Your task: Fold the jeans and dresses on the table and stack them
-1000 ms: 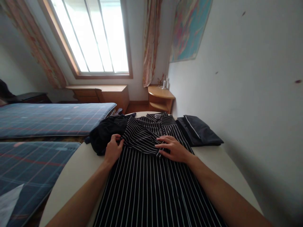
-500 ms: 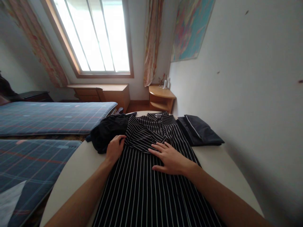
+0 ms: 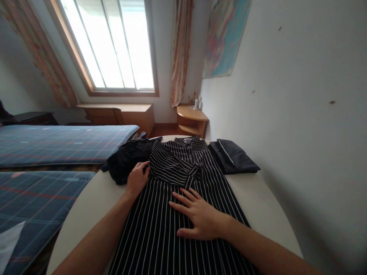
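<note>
Head view: left hand (image 3: 137, 178) pinches striped shirt (image 3: 156, 217), right hand (image 3: 200, 214) spread over it (black bundle (image 3: 126, 159), folded dark cloth (image 3: 238, 158) alongside)

- bare at left hand (image 3: 138, 178) and right hand (image 3: 202, 215)
- bare also along left forearm (image 3: 101, 231) and right forearm (image 3: 254, 238), up to where cropped by the view
- smooth and slim, narrowing towards the wrists (image 3: 222, 225)
- slender in the fingers (image 3: 182, 208), rounded at the tips

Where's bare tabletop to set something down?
Pale tabletop is bare right of the black pinstriped shirt, between folded dark fabric and right forearm, and left of the left forearm, below crumpled black clothing. The far side is crowded.
</note>
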The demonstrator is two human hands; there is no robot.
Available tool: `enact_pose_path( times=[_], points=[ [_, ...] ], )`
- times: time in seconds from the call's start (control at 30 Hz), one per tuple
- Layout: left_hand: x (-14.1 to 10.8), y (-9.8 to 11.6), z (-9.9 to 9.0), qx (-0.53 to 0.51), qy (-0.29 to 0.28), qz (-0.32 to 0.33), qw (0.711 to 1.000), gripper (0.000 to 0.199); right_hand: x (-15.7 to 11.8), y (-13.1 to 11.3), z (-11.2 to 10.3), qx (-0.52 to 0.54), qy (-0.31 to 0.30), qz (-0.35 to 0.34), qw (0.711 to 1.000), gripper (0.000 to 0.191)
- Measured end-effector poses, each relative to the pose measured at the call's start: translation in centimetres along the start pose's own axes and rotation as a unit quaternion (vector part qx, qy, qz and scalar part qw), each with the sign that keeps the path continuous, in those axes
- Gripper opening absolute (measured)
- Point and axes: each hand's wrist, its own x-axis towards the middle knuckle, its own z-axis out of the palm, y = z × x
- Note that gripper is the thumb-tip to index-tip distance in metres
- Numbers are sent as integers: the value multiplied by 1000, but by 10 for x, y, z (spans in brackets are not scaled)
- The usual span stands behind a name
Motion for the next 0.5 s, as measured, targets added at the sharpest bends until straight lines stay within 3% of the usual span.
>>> enact_pose_path(
  times=[0.1, 0.27, 0.37, 0.5],
  points=[
    [-1, 1, -1, -20, 6, 7, 1000, 36, 7, -1, -8, -16, 25, -4, 1000, 76],
    [-6, 1, -3, -54, 3, -1, 999, 35, 41, 11, -24, -57, 145, 16, 988, 40],
    [-7, 0, -4, -60, -1, -2, 998, 34, 73, 35, -32, -84, 189, 56, 977, 42],
    [-6, 1, -5, -66, 1, -1, 998, 32, 111, 66, -38, -111, 167, 113, 973, 59]
  ],
)
